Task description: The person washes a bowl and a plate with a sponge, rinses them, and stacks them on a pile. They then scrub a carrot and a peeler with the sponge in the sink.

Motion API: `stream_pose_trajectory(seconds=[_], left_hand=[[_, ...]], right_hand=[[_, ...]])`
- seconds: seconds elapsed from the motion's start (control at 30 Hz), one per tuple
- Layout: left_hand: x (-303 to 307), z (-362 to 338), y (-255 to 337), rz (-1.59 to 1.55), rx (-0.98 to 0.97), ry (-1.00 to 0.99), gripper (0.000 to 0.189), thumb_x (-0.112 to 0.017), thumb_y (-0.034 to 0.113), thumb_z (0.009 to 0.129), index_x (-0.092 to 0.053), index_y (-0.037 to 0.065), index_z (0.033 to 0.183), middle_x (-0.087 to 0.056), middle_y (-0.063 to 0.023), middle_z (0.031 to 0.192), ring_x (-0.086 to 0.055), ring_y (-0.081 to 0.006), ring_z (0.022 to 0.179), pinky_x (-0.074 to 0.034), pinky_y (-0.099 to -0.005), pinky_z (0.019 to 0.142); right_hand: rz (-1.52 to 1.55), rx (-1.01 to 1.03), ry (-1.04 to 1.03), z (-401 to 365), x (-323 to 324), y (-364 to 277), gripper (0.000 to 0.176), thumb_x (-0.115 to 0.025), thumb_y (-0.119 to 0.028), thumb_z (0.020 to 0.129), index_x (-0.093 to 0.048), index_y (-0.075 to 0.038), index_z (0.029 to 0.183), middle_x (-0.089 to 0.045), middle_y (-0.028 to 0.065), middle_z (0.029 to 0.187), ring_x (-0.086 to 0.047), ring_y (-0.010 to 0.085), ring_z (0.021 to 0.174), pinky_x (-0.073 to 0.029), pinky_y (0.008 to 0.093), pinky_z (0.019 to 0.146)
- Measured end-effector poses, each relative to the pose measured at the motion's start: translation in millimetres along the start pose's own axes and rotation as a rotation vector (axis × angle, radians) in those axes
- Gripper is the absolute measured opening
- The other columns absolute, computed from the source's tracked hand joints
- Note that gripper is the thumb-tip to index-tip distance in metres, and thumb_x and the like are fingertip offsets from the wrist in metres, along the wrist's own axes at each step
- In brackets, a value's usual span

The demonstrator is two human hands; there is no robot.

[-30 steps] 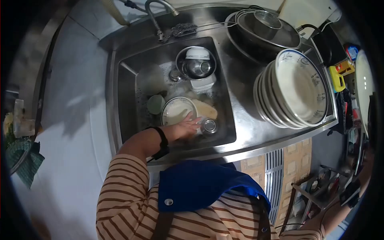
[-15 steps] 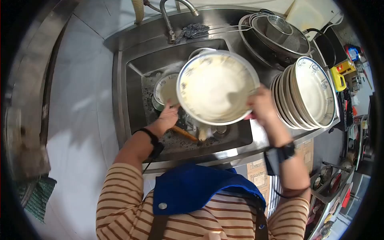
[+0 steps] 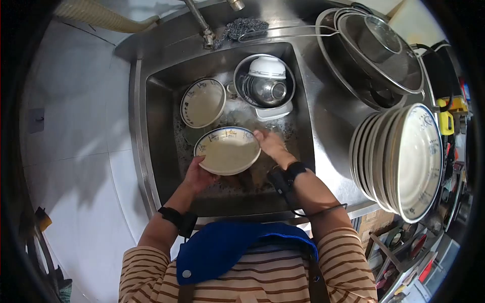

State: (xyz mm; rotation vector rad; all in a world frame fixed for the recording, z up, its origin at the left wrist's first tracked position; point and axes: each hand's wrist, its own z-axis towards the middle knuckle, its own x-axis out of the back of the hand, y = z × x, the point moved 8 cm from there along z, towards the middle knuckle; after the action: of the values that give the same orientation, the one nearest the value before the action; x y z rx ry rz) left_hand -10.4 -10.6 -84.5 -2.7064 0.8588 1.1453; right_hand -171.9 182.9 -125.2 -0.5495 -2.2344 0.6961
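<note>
A cream bowl with a blue patterned rim (image 3: 228,151) is held low over the sink between both hands. My left hand (image 3: 199,177) grips its lower left edge, with the fingers partly under it. At its right edge, my right hand (image 3: 271,144) pinches the rim; that hand is slightly blurred. Behind it, another patterned bowl (image 3: 203,103) lies in the sink. A metal pot (image 3: 242,93) at the sink's back right contains a white bowl (image 3: 267,66) and a small metal bowl (image 3: 268,91).
Large bowls (image 3: 419,161) stand stacked on edge on the right counter. Behind them are metal basins and strainers (image 3: 374,55). A faucet (image 3: 202,25) and a steel scourer (image 3: 242,29) sit at the sink's back rim (image 3: 166,63).
The large bowl has left my right hand and now stands at the front of the right-hand stack. Both hands have come together on a smaller bowl. The view has shifted.
</note>
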Motion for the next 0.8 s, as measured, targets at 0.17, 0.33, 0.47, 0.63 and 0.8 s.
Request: stream_pose_trajectory(seconds=[0.17, 0.33, 0.47, 0.63, 0.8], left_hand=[[-3, -8, 38, 0.756, -0.274, 0.518, 0.085, -0.064, 0.028, 0.066, -0.022, 0.008, 0.137, -0.047, -0.0107, 0.122, -0.051, -0.0264, 0.104, -0.04, -0.0425, 0.087], [15, 34, 52, 1.174, -0.446, 0.468, 0.097, -0.067, 0.024, 0.063, -0.01, 0.014, 0.141, -0.04, -0.0141, 0.127, -0.047, -0.029, 0.11, -0.042, -0.045, 0.084], [-20, 33, 38, 0.742, -0.174, 0.47, 0.098, -0.067, 0.026, 0.062, -0.009, 0.02, 0.141, -0.038, -0.0139, 0.13, -0.044, -0.0333, 0.112, -0.044, -0.0513, 0.078], [-37, 17, 32, 0.649, -0.22, 0.409, 0.087, -0.061, 0.023, 0.065, -0.015, 0.02, 0.138, -0.041, -0.0121, 0.124, -0.046, -0.0328, 0.109, -0.046, -0.0525, 0.072], [-77, 4, 25, 0.585, -0.251, 0.243, 0.081, -0.056, 0.015, 0.066, -0.018, 0.022, 0.136, -0.043, -0.0111, 0.121, -0.048, -0.0295, 0.107, -0.051, -0.0489, 0.07]], right_hand=[[-0.711, 0.199, 0.081, -12, -44, 3, 0.055, -0.045, -0.041, 0.085, -0.029, -0.019, 0.133, -0.022, 0.0173, 0.139, -0.028, 0.049, 0.119, -0.026, 0.0706, 0.081], [-0.964, 0.39, 0.227, 11, -82, 11, 0.053, -0.058, -0.03, 0.076, -0.044, -0.013, 0.124, -0.037, 0.02, 0.13, -0.037, 0.0445, 0.116, -0.042, 0.0584, 0.077], [-0.531, 0.059, -0.016, 32, -45, 5, 0.027, -0.053, -0.024, 0.08, -0.058, -0.006, 0.099, -0.05, 0.014, 0.117, -0.047, 0.033, 0.107, -0.048, 0.0472, 0.067], [-0.145, 0.065, 0.067, -14, 16, -69, 0.028, -0.062, -0.02, 0.071, -0.062, -0.009, 0.097, -0.06, 0.0125, 0.101, -0.046, 0.0267, 0.11, -0.046, 0.0369, 0.08], [-0.297, 0.531, 0.238, -41, 9, -110, 0.043, -0.063, -0.023, 0.07, -0.057, -0.035, 0.111, -0.038, 0.0135, 0.131, -0.027, 0.0362, 0.124, -0.017, 0.0553, 0.098]])
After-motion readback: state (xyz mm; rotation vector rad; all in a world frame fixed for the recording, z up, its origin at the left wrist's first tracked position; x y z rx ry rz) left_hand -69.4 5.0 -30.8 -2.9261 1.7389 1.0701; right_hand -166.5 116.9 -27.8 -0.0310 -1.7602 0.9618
